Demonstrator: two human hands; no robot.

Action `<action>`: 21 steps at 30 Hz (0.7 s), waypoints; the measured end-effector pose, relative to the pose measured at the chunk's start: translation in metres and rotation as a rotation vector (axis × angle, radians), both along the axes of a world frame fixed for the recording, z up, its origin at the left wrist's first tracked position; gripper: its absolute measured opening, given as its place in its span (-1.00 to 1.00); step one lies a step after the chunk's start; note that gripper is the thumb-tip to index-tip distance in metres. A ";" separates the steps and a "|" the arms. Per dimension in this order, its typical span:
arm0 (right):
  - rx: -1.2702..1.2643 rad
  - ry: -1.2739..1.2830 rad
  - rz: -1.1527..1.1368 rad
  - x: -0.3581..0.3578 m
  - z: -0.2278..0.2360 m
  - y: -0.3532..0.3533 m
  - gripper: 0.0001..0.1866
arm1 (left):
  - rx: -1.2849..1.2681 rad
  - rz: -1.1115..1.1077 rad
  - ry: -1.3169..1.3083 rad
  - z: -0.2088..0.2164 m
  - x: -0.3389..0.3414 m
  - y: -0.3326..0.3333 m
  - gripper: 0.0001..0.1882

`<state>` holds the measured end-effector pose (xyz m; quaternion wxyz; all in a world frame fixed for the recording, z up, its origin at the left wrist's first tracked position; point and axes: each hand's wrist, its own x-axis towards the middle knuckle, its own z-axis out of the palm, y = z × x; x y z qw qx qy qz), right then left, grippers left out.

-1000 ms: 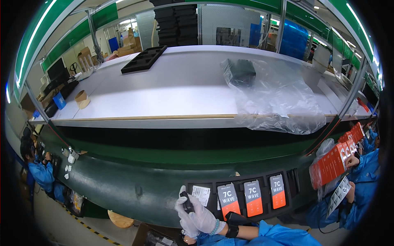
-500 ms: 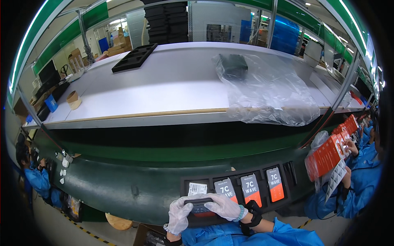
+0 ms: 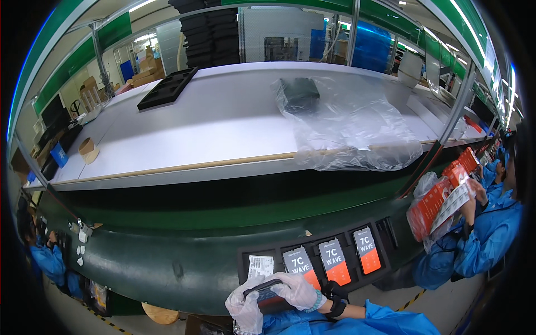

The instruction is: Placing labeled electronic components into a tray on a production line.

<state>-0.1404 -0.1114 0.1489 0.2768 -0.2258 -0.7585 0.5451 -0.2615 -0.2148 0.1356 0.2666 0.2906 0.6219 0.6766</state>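
Between my two gloved hands is a phone with a dark edge [image 3: 263, 286], tilted so that its top rim shows; its face is mostly hidden by the fingers. My left hand [image 3: 244, 310], in a thin white glove, grips its left end. The right hand [image 3: 300, 289], also gloved, closes round the other end. Just beyond them lies a black tray [image 3: 242, 262] with compartments. Three phones with grey and orange fronts [image 3: 335, 262] lie in it in a row. A white printed label [image 3: 260, 266] is in the tray's left compartment, close to my hands.
The tray rests on a dark green belt [image 3: 156, 262]. Above it runs a white shelf [image 3: 212, 123] bearing a clear plastic bag [image 3: 357, 128], a black tray [image 3: 167, 89] and a tape roll [image 3: 88, 151]. At right, a co-worker [image 3: 486, 234] handles orange boxes [image 3: 430, 209]; another person [image 3: 49, 259] works at left.
The whole view has shifted slightly. The phone in my hands has turned, its left end now lower than its right. The co-worker's white sheet at right has moved up against the orange boxes.
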 end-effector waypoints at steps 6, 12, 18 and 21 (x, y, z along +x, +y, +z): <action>0.086 0.055 -0.036 -0.003 -0.014 -0.007 -0.73 | 0.035 0.167 -0.092 -0.006 0.024 -0.002 -0.73; 0.075 0.101 -0.085 -0.003 -0.014 -0.013 -0.79 | -0.005 0.259 -0.039 0.007 0.037 -0.001 -0.76; -0.088 -0.110 0.125 -0.003 -0.028 0.013 -0.66 | -0.004 0.086 -0.144 -0.028 0.004 0.007 -0.72; -0.191 -0.031 0.088 -0.002 -0.025 0.015 -0.64 | 0.077 -0.041 -0.315 -0.019 -0.003 0.010 -0.70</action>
